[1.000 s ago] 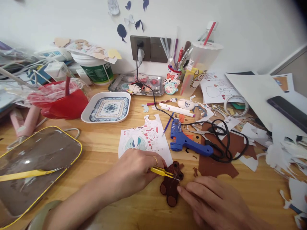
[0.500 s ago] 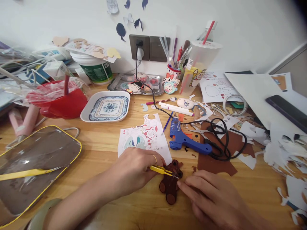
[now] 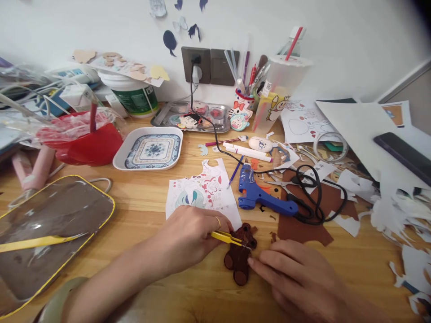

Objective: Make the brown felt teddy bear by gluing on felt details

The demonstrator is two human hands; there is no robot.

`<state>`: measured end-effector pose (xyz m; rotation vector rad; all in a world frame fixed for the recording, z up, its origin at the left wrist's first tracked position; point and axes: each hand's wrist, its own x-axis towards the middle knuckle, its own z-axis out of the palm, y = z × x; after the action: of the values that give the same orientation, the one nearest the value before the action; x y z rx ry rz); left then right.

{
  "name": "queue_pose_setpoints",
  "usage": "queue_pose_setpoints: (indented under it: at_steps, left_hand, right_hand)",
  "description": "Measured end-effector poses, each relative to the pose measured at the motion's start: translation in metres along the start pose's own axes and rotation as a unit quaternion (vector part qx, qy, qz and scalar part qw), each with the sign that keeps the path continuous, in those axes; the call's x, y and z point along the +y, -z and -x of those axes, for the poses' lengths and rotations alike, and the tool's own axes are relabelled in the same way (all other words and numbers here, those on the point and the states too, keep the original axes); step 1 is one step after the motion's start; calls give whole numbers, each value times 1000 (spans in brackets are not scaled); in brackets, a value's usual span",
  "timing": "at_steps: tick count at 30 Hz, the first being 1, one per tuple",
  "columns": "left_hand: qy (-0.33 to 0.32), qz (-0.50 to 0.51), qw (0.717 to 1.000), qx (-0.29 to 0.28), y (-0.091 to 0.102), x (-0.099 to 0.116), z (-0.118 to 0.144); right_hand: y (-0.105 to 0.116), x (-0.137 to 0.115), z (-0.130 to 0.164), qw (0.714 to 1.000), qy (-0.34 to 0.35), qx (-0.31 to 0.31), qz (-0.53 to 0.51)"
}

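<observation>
A small brown felt bear (image 3: pixel 239 260) lies flat on the wooden desk (image 3: pixel 141 202) near the front edge. My left hand (image 3: pixel 188 237) grips yellow tweezers (image 3: pixel 229 238), whose tips rest on the bear's upper body. My right hand (image 3: pixel 299 278) lies to the bear's right, its fingertips pressing the bear's side. A ring shows on one finger of my left hand.
A blue glue gun (image 3: pixel 264 199) with a black cord lies just behind the bear, beside a printed paper cutout (image 3: pixel 202 193) and brown felt scraps (image 3: pixel 303 229). A patterned tray (image 3: pixel 151 149), a red bowl (image 3: pixel 87 143) and a yellow-edged pouch (image 3: pixel 50 224) are at left. Paper offcuts crowd the right.
The hands and bear have stayed almost in place; the tweezers' tips shifted slightly on the bear and my right fingertips stayed against its side.
</observation>
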<state>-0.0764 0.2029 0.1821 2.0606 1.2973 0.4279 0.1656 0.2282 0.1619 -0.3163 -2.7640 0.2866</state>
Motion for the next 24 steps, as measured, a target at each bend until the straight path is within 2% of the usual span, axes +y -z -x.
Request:
queue_pose_setpoints:
  at_steps: [5,10,17,21,24]
  left_hand:
    - [8,-4,1000,-1,-1,-1,0]
    - [7,2,1000,-2,-1,-1,0]
    - [8,5,1000,-5,0,0,2]
    - [10,0,1000,-4,1,1,2]
    - [11,-6,1000,-4,0,1,1]
  right_hand:
    - [2,1,-1,999,-9,25,-33]
    - [2,-1,-4,999,-17,-10,-42]
    - [0,2,-2,999,0,-2,-38]
    - [10,0,0,995,-58,23,-83]
    - [18,-4,1,991,-98,54,-69]
